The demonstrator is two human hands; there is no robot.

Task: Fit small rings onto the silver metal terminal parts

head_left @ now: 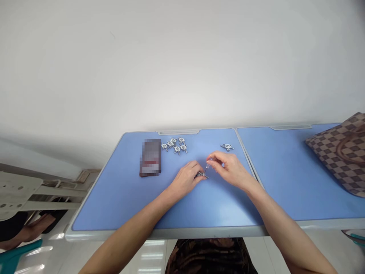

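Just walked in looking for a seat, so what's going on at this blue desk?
At the blue desk, someone's left hand holds a small metal piece while the right hand pinches a small clear-handled tool. The tool points at that piece; whether they touch is too small to tell. A cluster of similar metal pieces lies beyond the left hand, and a lone metal piece lies beyond the right.

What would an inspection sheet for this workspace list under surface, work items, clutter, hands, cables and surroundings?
Surface: two blue desktops, side by side.
Work items: small metal piece, clear-handled tool, clustered metal pieces, one lone metal piece.
Clutter: blurred flat object; checkered bag.
Hands: left hand grips the small metal piece; right hand pinches the clear-handled tool.
Cables: nothing seen.
Surroundings: pale wall; part of another person, lower left.
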